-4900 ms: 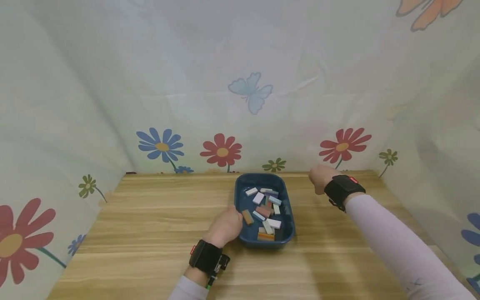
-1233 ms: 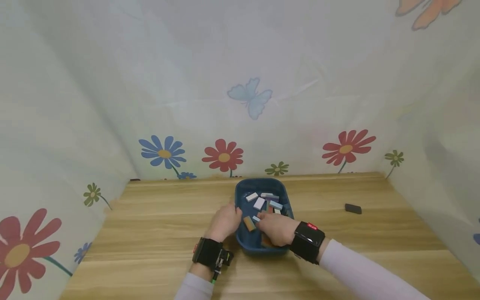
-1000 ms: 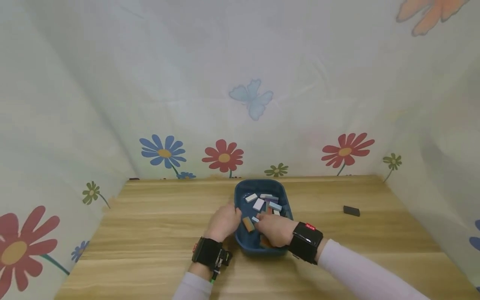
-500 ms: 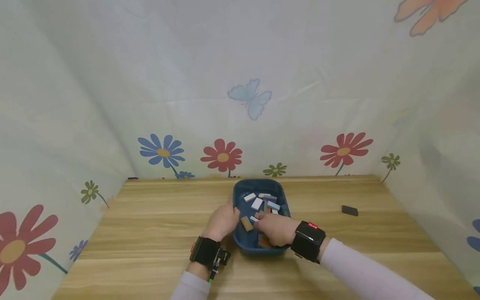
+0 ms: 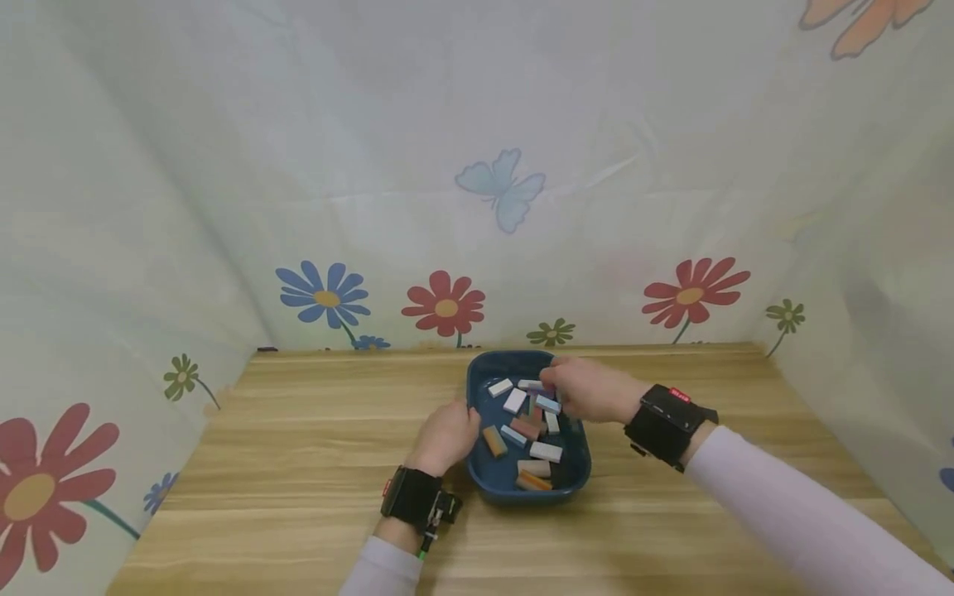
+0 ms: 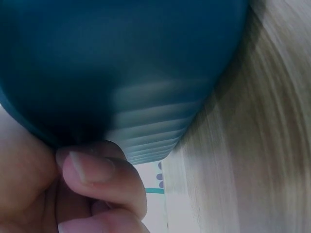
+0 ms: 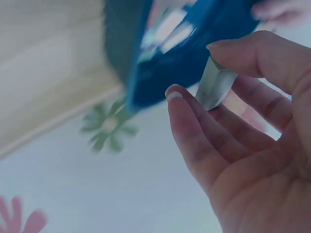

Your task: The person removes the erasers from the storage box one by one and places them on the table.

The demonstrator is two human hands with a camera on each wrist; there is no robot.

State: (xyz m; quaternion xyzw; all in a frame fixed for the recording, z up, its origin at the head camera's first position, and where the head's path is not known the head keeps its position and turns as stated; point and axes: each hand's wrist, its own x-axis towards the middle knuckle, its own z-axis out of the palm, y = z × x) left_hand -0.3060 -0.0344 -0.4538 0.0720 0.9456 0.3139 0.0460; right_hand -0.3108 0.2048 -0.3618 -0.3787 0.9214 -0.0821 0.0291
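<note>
A blue plastic bin [image 5: 477, 480] on the table holds several small rectangular blocks in white, light blue, brown and orange. My left hand [image 5: 445, 439] grips its left rim; the left wrist view shows the thumb and curled fingers [image 6: 104, 179] at the bin's edge. Over the bin's far right side is my right hand [image 5: 596, 391]. Between thumb and fingers it pinches a pale grey-green block [image 7: 215, 85], seen in the right wrist view. That block is hidden by the hand in the head view.
The bin stands on a wooden table [image 5: 320, 430], near its back edge. A pale curtain [image 5: 373, 207] printed with flowers and a butterfly surrounds the table at the back and both sides. White sleeves and black wristbands [image 5: 663, 426] cover both arms.
My right hand has risen from the bin's near right part and moved back and right, now pinching a block. The dark block seen on the table's right is hidden by that wrist. The left hand stays.
</note>
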